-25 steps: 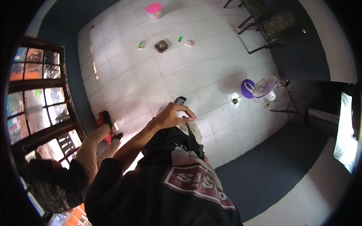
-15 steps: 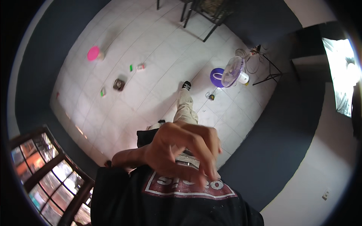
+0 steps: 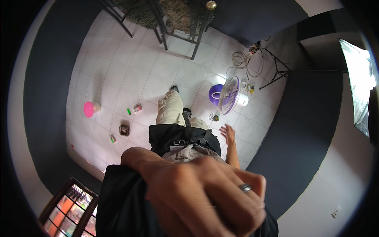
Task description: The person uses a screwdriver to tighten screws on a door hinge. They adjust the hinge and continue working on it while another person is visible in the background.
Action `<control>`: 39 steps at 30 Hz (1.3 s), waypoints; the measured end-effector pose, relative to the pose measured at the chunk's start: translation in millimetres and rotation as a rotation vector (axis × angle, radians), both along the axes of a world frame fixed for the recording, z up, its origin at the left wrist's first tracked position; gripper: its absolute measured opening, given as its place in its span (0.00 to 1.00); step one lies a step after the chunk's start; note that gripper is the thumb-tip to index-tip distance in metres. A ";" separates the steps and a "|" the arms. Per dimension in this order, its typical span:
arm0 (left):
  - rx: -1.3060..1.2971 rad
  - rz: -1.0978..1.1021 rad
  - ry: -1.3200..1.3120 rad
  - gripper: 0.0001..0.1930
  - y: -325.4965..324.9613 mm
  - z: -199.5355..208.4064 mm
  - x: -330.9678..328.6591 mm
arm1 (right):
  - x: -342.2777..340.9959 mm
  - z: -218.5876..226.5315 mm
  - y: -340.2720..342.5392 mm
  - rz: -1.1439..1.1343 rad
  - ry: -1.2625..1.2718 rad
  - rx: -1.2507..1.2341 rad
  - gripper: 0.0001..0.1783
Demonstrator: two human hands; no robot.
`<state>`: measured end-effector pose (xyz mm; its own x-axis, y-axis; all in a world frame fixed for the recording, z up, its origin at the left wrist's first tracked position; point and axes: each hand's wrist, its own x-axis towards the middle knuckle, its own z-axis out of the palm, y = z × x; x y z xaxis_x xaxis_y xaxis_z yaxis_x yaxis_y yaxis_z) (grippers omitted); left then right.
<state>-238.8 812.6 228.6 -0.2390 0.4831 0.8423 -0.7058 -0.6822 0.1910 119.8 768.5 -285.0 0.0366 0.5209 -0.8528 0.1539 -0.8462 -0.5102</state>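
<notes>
1. Of the two hands, the left hand (image 3: 205, 193) is very near, its back turned up, fingers curled and a ring (image 3: 245, 188) on one; whether it grasps anything cannot be told.
2. It hangs over the black shirt (image 3: 126, 197).
3. The right hand (image 3: 228, 133), farther off and to the right, has its fingers spread, holding nothing.
4. In view, the small dark gadget (image 3: 215, 118) lies just beyond the right hand, on the tiled floor (image 3: 146, 71).
5. The purple-and-white fan (image 3: 229, 94) stands near that gadget, on its far right side.
6. Farther right is a black tripod stand (image 3: 277, 72).
7. On the floor to the left are a pink-lidded tub (image 3: 90, 109) and, right of it, a dark brown container (image 3: 124, 130) among small packets.
</notes>
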 end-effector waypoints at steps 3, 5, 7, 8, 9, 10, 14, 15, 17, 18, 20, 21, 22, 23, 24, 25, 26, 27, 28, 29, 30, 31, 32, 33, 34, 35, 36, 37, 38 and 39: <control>-0.240 -0.085 0.123 0.07 69.3 -33.6 -65.8 | -53.4 2.8 91.0 -0.048 0.019 0.100 0.23; -0.426 0.001 0.180 0.07 115.3 -51.1 -106.7 | -87.8 -3.5 129.8 -0.104 0.046 0.123 0.23; -0.523 0.126 0.423 0.08 164.7 -71.9 -160.6 | -111.7 -9.8 151.4 -0.111 0.040 0.069 0.23; -0.528 0.237 0.567 0.09 184.9 -78.6 -182.3 | -123.8 -7.3 158.4 -0.103 -0.020 -0.040 0.23; -0.551 0.329 0.609 0.11 206.7 -91.9 -197.0 | -136.2 2.7 162.0 -0.126 -0.031 -0.099 0.23; -0.577 0.357 0.670 0.12 226.6 -99.3 -212.3 | -144.7 10.7 165.0 -0.116 -0.035 -0.121 0.23; -0.725 0.514 0.812 0.14 299.6 -118.3 -249.2 | -164.9 43.1 170.2 -0.157 -0.090 -0.215 0.23; -0.728 0.531 0.849 0.15 317.6 -123.0 -257.6 | -170.8 46.8 175.4 -0.212 -0.117 -0.248 0.23; -0.745 0.574 0.918 0.19 347.0 -133.9 -274.7 | -180.8 46.7 190.2 -0.019 -0.316 -0.317 0.21; -0.756 0.625 1.047 0.21 360.0 -132.4 -281.9 | -173.2 22.6 199.4 0.111 -0.364 -0.147 0.20; -0.799 0.682 1.158 0.19 376.8 -146.6 -290.5 | -185.5 -26.5 260.3 0.325 -0.438 0.135 0.22; -0.814 0.694 1.187 0.18 381.8 -158.6 -291.3 | -222.1 -29.8 320.3 0.443 -0.456 0.278 0.20; -0.877 0.678 1.221 0.17 385.8 -167.4 -291.7 | -280.0 -8.3 388.4 0.364 -0.385 0.294 0.18; -0.878 0.681 1.236 0.17 387.2 -170.5 -294.0 | -306.8 -44.5 425.0 0.350 -0.310 0.573 0.16; -0.867 0.673 1.272 0.17 392.2 -168.1 -292.6 | -352.1 -48.8 478.4 0.492 -0.307 0.589 0.16; -0.867 0.682 1.289 0.17 390.2 -168.7 -291.6 | -395.6 -44.2 521.7 0.563 -0.204 0.738 0.17; -0.878 0.660 1.326 0.16 390.9 -169.8 -292.3 | -426.1 -76.5 552.9 0.624 -0.144 0.793 0.18; -0.864 0.679 1.384 0.16 391.6 -173.5 -293.5 | -456.8 -83.7 581.4 0.776 -0.162 0.850 0.20; -0.863 0.715 1.470 0.15 392.5 -174.1 -291.4 | -482.1 -94.7 599.9 0.894 -0.217 0.945 0.21; -0.865 0.759 1.554 0.15 390.5 -174.5 -289.3 | -501.9 -107.6 610.8 1.020 -0.269 1.040 0.22; -0.835 0.742 1.609 0.15 389.4 -174.8 -290.1 | -514.9 -123.5 617.6 1.170 -0.344 1.029 0.22; -0.809 0.732 1.670 0.15 388.7 -172.0 -290.1 | -529.4 -137.9 622.0 1.322 -0.408 1.017 0.21; -0.829 0.730 1.675 0.15 389.9 -170.8 -286.8 | -535.6 -149.5 625.0 1.468 -0.478 1.000 0.21; -0.837 0.754 1.670 0.15 388.1 -171.8 -283.5 | -543.0 -155.8 624.5 1.512 -0.470 0.973 0.21; -0.839 0.776 1.666 0.14 386.6 -173.2 -280.1 | -548.4 -161.2 624.8 1.551 -0.467 0.946 0.21; -0.837 0.798 1.662 0.14 384.5 -173.8 -278.5 | -552.3 -165.4 624.8 1.586 -0.465 0.920 0.20; -0.794 0.768 1.679 0.14 388.9 -173.6 -278.2 | -544.9 -187.0 620.3 1.440 -0.458 1.036 0.21; -0.793 0.788 1.673 0.14 387.4 -176.1 -276.5 | -542.4 -186.6 610.3 1.445 -0.527 1.140 0.21; -0.789 0.808 1.666 0.14 386.6 -178.8 -274.0 | -543.6 -188.6 614.5 1.507 -0.499 1.145 0.22; -0.777 0.815 1.652 0.14 385.6 -178.8 -272.3 | -537.9 -192.0 617.9 1.567 -0.486 1.139 0.23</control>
